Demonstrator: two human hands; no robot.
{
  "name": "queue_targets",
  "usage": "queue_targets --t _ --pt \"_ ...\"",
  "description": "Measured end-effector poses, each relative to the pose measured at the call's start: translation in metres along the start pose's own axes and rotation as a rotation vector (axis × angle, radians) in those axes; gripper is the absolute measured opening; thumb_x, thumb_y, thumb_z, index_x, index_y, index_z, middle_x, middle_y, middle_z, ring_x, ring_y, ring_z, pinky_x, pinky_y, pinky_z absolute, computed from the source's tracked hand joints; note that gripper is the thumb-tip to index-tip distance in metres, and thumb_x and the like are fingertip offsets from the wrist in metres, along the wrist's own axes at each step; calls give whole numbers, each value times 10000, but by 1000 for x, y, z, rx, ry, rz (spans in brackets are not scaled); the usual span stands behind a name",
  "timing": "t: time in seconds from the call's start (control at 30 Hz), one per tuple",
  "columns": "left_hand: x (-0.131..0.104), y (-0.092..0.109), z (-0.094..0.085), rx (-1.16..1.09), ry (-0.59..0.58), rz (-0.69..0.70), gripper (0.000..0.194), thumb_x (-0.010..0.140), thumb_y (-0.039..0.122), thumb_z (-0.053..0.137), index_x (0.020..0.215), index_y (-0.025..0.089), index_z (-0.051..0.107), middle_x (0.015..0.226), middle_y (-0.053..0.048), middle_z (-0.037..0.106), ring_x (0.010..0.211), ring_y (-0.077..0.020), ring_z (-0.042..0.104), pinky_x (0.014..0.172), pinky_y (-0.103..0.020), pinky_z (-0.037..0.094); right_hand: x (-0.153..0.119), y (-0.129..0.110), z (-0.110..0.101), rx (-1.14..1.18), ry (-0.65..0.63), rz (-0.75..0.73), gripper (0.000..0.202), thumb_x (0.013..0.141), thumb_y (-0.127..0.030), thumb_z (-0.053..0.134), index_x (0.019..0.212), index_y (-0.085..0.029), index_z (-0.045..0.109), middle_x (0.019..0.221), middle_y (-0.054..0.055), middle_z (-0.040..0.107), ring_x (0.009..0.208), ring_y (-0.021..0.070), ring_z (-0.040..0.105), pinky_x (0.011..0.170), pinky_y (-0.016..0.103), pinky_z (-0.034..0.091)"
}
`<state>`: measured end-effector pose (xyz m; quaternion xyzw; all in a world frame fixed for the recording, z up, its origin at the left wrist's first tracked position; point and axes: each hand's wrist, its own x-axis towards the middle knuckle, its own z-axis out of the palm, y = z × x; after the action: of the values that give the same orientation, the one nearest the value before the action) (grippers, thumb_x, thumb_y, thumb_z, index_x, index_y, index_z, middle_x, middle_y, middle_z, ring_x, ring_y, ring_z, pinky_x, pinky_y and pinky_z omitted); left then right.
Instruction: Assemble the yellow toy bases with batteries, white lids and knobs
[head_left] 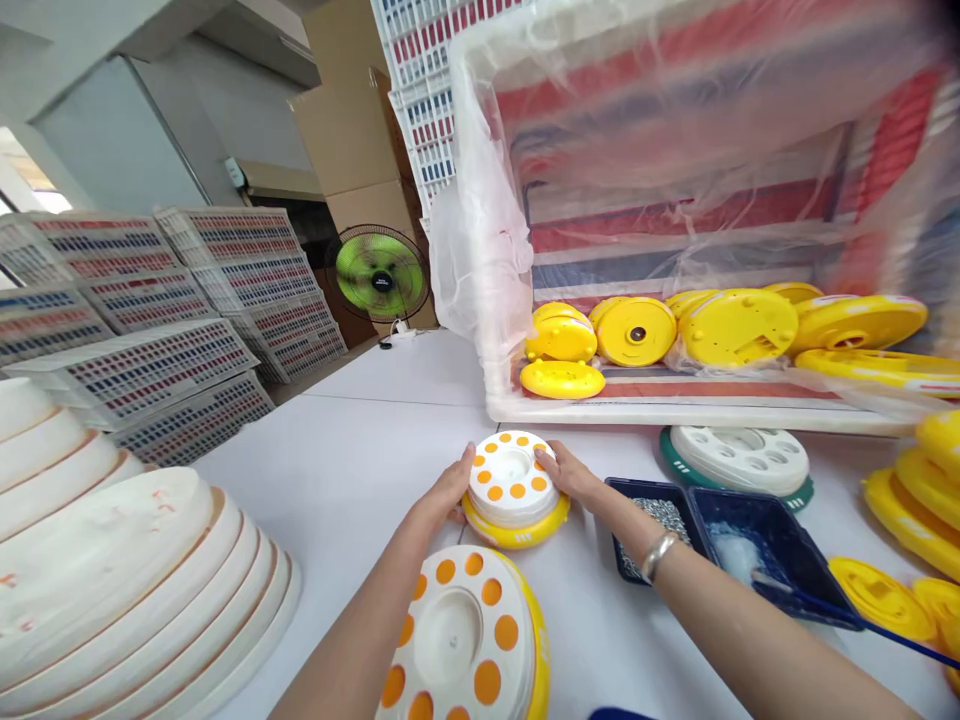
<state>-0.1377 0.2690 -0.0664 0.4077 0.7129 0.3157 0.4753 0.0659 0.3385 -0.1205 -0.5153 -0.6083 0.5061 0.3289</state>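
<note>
A round white plastic disc (514,470) with a ring of orange dots sits over a yellow base (517,534) on the white table. My left hand (451,482) grips its left edge, fingers partly hidden behind the rim. On the opposite side my right hand (564,470) holds the edge, its fingers reaching onto the top near an orange dot. Closer to me lies a larger-looking dotted white disc (451,636) on a yellow base, partly covered by my left forearm.
A plastic-lined crate (675,412) of yellow round parts (636,330) stands ahead. Right are a bin of small metal pieces (660,512), a dark blue bin (772,540) and a white-and-green disc (739,462). Stacked white discs (150,600) fill the left. A fan (381,275) stands behind.
</note>
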Motion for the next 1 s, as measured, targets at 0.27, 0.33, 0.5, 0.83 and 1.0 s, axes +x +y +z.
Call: queue_targets --t 0.27,0.33,0.5,0.83,1.0 --pt "-71 51 -21 96 114 287 674 849 742 340 1159 210 613 1220 -120 670 1063 -297 637 691 -346 575 -44 -51 -14 275 -2 -88 383 972 -402 487 1291 -192 506 1256 112 625 1092 244 625 922 452 527" --pt "-110 54 -19 130 165 378 637 852 724 369 1194 241 602 1274 -91 647 1128 -304 605 740 -357 570 -73 -64 -20 331 -12 -133 421 963 -425 454 1328 -217 472 1284 99 626 1140 241 606 942 419 524" --pt "-211 9 15 224 337 512 643 879 670 370 1346 250 512 1407 -85 541 1289 -319 487 1007 -476 467 -185 -55 -38 384 -21 -195 504 915 -511 498 1332 -228 492 1356 78 589 1197 256 574 953 373 517" --pt "-270 -115 158 -21 39 321 661 868 575 452 1389 167 474 1454 -98 494 1350 -281 431 1110 -383 369 -337 44 -103 180 92 52 537 908 -594 459 1316 -244 435 1354 106 579 1183 297 586 961 412 508" --pt "-255 -140 185 -110 -12 252 718 846 610 475 1410 168 445 1469 -132 468 1332 -316 446 1000 -390 481 -332 67 -116 49 143 75 566 894 -607 429 1297 -211 459 1393 133 531 1248 313 521 1052 450 425"
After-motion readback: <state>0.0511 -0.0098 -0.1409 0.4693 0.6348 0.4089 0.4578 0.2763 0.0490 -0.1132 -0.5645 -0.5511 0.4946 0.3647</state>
